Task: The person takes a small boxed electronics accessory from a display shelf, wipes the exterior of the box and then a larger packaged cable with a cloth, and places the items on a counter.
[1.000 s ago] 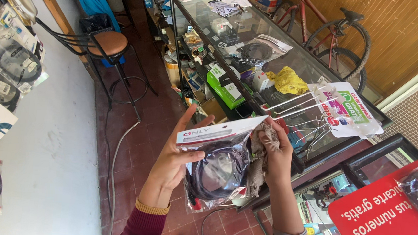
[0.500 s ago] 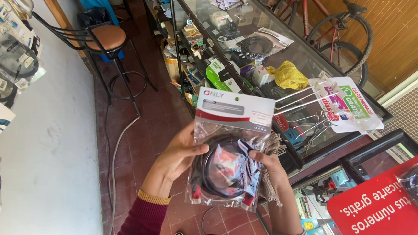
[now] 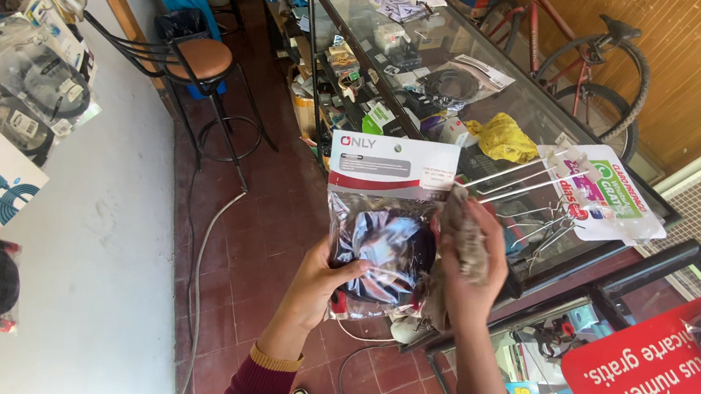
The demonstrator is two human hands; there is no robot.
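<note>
The left hand (image 3: pixel 317 289) grips the lower left edge of a clear cable packet (image 3: pixel 385 224) held upright mid-scene; the right hand (image 3: pixel 465 263) clasps a grey rag (image 3: pixel 464 238) against its right side. Just right, white display hooks (image 3: pixel 524 180) jut over the glass counter (image 3: pixel 489 91). A stool (image 3: pixel 199 63) stands far left, a bicycle (image 3: pixel 599 58) far right

Glass counter (image 3: pixel 536 124): yellow cloth (image 3: pixel 503 138), coiled cable pack (image 3: pixel 450 85).

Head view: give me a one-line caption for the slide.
Left hand holds a clear packet of coiled cable upright while the right hand presses a grey rag to its edge, beside a glass counter.
</note>
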